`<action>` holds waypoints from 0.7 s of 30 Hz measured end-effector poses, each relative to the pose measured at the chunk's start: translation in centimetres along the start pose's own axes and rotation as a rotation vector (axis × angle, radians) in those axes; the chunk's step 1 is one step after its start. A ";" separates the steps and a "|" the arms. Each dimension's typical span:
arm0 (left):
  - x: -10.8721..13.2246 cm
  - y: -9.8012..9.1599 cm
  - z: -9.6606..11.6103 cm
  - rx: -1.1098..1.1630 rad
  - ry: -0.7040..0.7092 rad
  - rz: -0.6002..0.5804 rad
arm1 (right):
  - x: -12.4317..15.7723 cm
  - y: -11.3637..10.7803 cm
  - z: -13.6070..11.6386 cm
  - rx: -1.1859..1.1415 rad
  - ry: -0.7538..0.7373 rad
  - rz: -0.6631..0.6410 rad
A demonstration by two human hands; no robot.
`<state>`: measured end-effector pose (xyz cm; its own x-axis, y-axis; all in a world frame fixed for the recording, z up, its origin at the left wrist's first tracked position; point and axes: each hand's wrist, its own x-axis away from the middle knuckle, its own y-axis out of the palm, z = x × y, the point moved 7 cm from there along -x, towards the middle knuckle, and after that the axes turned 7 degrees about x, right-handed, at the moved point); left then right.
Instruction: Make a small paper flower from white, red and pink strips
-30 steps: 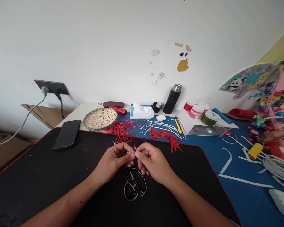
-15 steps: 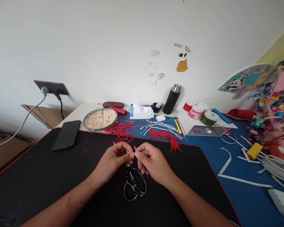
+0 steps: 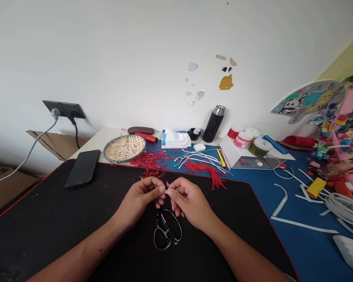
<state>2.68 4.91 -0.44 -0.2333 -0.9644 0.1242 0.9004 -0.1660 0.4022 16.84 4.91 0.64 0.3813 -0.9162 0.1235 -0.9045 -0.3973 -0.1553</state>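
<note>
Over the black mat, my left hand (image 3: 147,194) and my right hand (image 3: 186,197) meet with thumbs and forefingers pinched close together. Between the fingertips shows a small white strand (image 3: 166,192), mostly covered by the fingers. A bit of purple (image 3: 168,183) sticks up by my right forefinger; its kind is too small to tell. Beneath the hands lie black-handled scissors (image 3: 164,235), their blades mostly hidden. Beyond the hands are cut red threads (image 3: 151,160), a bundle of red cord (image 3: 207,170) and white cords (image 3: 197,157).
Toward the back stand a woven basket (image 3: 125,149) with small pieces, a tissue pack (image 3: 176,139), a black flask (image 3: 214,123) and paint jars (image 3: 243,139) on a white box. A phone (image 3: 82,168) lies left. White strips (image 3: 304,224) and colourful paper crafts (image 3: 338,129) lie right.
The fingertips have drawn slightly apart, the left thumb shifting a little left, so more of the white strand shows between them. Everything else stays in place.
</note>
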 end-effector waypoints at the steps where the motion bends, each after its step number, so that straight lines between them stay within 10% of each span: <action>1: 0.0 0.0 0.0 0.007 0.001 -0.001 | 0.0 0.0 0.0 -0.002 -0.003 0.000; 21: 0.1 0.5 0.5 -0.019 0.058 -0.040 | -0.1 0.0 0.3 -0.033 -0.022 -0.020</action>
<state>2.92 4.82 0.25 -0.2482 -0.9671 0.0552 0.8976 -0.2082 0.3885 16.88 4.95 0.37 0.4032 -0.9091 0.1049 -0.9022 -0.4141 -0.1206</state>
